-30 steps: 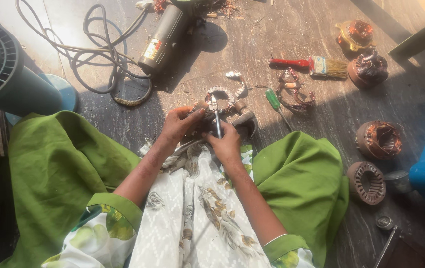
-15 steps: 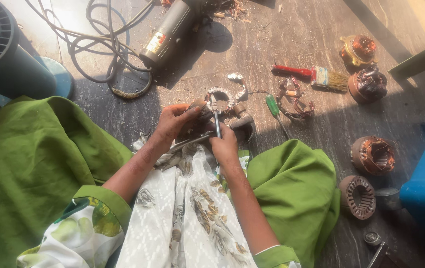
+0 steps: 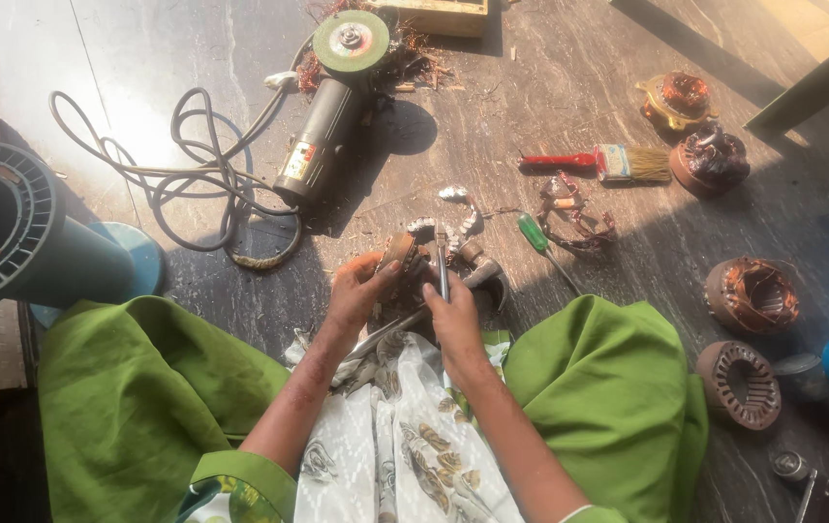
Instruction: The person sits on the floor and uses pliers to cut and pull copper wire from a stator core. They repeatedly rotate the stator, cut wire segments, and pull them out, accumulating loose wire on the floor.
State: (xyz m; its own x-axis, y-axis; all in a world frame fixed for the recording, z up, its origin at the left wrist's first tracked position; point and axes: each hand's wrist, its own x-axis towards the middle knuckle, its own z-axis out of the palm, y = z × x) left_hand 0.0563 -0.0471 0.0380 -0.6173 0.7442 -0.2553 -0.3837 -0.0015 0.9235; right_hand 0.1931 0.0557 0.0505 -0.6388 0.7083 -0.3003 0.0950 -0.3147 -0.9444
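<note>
Two hands, left (image 3: 361, 289) gripping a motor part (image 3: 398, 254), right (image 3: 451, 312) pinching a rod (image 3: 442, 274) (upright).

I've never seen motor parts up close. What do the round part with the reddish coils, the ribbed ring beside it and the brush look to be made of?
Wound stator: likely copper wire, going by its shiny reddish-orange coils, in a dark metal shell. Bare stator core: probably steel, dull grey-brown with slotted teeth. Paintbrush: glossy red handle, plastic or painted wood, with tan bristles.

Loose green trousers (image 3: 143, 407) and a white floral-printed tunic (image 3: 405, 465) with green-edged short sleeves (image 3: 240, 475) are worn; forearms are bare.
</note>
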